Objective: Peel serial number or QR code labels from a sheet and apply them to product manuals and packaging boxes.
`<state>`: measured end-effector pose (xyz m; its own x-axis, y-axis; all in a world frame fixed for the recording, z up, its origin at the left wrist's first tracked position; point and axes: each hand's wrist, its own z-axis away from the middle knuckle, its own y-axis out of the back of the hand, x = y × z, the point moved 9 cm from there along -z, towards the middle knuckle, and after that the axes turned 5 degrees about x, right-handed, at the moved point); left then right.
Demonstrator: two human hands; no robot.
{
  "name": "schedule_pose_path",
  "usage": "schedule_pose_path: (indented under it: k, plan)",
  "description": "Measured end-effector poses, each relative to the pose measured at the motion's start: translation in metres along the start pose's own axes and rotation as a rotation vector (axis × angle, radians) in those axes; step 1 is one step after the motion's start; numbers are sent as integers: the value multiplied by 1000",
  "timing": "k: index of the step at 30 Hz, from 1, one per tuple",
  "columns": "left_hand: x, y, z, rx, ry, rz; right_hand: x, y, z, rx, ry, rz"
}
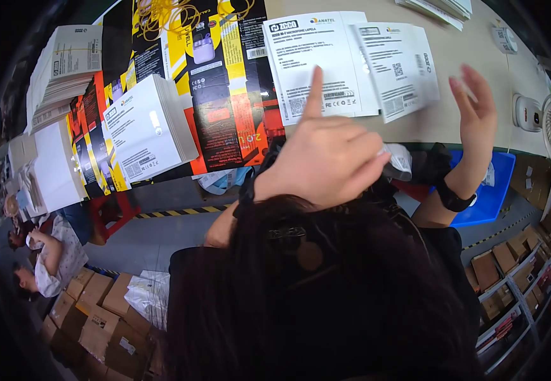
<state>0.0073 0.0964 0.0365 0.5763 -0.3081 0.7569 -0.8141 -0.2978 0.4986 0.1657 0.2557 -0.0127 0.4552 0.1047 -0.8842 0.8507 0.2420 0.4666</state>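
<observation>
White printed leaflets (326, 63) far centre on table; black-yellow-orange flat carton sheets (225, 82) left of them; white leaflet stack (142, 127) on those; brown cardboard boxes (91, 311) near left.

White leaflets (317, 60) with black print are lying on a tan table (478, 44) beside black, yellow and orange-red flat cartons (225, 82).

Head view, single: worn on the head, wide fisheye, straight edges bowing toward a dark rim. Faces steeply down and forward over the person's own dark hair (326, 286), which fills the lower middle. Close range to the worktable (466, 70), whose near edge crosses the upper half. Floor and stacked cardboard boxes (91, 317) show lower left.
</observation>
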Motion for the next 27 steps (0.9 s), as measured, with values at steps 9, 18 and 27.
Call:
schedule_pose_path:
  k: [9, 18, 27]
  plan:
    - [-15, 46, -2, 150, 101, -59, -62, -87, 60, -627, 92, -460]
    - [-32, 53, 1, 405, 344, 370, -53, -112, 64, -607, -196, -466]
    - [-60, 43, 17, 423, 610, 380, -79, -99, 51, -363, 125, -513]
